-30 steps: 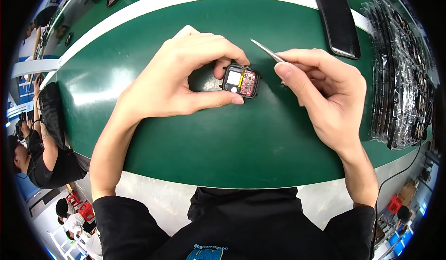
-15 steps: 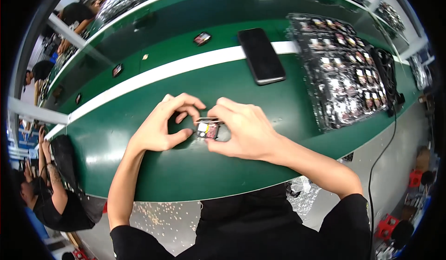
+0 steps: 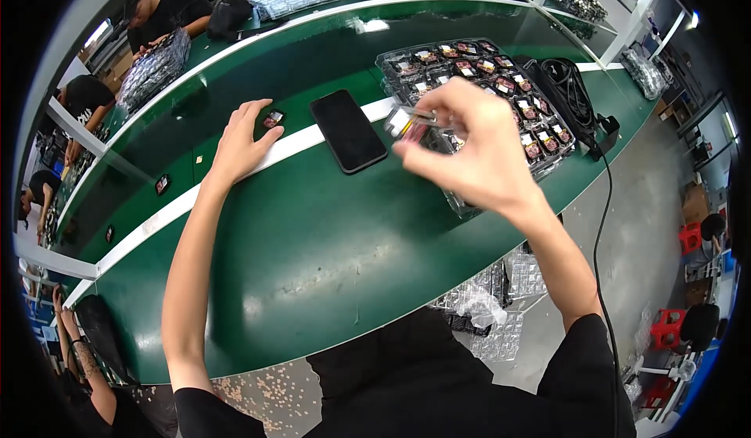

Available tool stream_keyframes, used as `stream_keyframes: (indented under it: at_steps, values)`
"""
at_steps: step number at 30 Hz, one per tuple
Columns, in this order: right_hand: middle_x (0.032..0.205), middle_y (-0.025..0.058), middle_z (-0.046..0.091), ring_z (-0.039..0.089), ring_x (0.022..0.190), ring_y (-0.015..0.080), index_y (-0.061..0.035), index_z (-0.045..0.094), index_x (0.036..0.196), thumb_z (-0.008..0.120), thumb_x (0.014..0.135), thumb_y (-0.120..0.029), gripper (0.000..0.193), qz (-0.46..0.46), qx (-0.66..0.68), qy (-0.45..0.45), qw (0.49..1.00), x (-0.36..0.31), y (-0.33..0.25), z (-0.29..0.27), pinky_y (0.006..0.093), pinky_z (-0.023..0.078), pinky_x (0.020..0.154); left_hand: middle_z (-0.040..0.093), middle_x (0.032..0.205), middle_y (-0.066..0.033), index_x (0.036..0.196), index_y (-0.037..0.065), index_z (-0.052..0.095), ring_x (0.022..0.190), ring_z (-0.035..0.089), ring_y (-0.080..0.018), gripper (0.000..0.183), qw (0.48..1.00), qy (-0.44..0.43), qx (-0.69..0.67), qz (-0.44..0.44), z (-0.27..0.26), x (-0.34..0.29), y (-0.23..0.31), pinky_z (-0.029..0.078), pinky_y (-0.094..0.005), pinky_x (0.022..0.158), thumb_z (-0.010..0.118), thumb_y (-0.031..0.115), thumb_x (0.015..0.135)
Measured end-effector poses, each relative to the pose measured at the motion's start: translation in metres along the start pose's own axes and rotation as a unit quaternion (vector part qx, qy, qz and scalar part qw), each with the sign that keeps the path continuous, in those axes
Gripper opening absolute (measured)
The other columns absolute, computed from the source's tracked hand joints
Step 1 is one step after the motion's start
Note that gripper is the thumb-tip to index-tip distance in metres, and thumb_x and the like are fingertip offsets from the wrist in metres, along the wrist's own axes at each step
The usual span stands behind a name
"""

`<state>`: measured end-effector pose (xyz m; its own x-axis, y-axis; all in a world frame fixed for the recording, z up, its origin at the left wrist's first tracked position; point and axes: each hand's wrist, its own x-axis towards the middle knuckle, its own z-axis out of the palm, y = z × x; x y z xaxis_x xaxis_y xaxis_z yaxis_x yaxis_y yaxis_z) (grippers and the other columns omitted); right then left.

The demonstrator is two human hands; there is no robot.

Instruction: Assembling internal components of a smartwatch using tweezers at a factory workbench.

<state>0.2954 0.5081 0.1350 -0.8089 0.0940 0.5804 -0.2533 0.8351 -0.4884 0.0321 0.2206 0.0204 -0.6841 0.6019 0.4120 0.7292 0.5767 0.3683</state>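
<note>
My right hand (image 3: 477, 145) is raised over the near left side of a clear plastic blister tray (image 3: 461, 202). Between its thumb and fingers is a small black device (image 3: 403, 125) with a white, yellow and red face. A thin metal tool, seemingly tweezers (image 3: 429, 116), is in the same hand; motion blurs it. My left hand (image 3: 244, 142) reaches over the white rail with fingers and thumb spread around another small black device (image 3: 273, 118) on the green strip beyond. I cannot tell whether they touch it. Several similar devices fill the tray's pockets.
A black phone (image 3: 348, 131) lies across the white rail (image 3: 156, 223) between my hands. More devices (image 3: 162, 184) sit along the strip to the left. A coiled black cable with an adapter (image 3: 565, 98) is right of the tray. Co-workers (image 3: 168, 12) sit beyond and to the left.
My right hand has carried the device from the table's middle up and right to the tray. My left hand has moved forward to the device on the far strip. The view has shifted right.
</note>
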Motion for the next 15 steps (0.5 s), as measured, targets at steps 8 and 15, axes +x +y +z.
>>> stream_keyframes:
  at_steps: [8, 15]
  values:
    - [0.104, 0.0202, 0.08, 0.077, 0.097, 0.037, -0.0009, 0.082, 0.102, 0.085, 0.078, -0.047, 0.052, 0.178, -0.2, -0.039, 0.963, 0.062, 0.094, -0.042, 0.0468, 0.06, 0.09, 0.072, 0.125, -0.0136, 0.15, 0.008, 0.057, 0.117, 0.065, -0.0294, 0.052, 0.994, -0.024, -0.106, -0.006, 0.019, 0.024, 0.014, 0.052, -0.042, 0.105, 0.073, 0.012, 0.101]
    - [0.093, 0.0199, 0.08, 0.079, 0.093, 0.0351, 0.0017, 0.082, 0.11, 0.086, 0.081, -0.058, 0.067, 0.148, -0.189, -0.066, 0.969, 0.064, 0.099, -0.029, 0.0431, 0.06, 0.09, 0.067, 0.127, -0.0135, 0.14, 0.005, 0.065, 0.112, 0.064, -0.0297, 0.043, 0.989, -0.076, -0.115, 0.045, -0.019, -0.043, 0.048, 0.052, -0.0402, 0.103, 0.074, 0.005, 0.099]
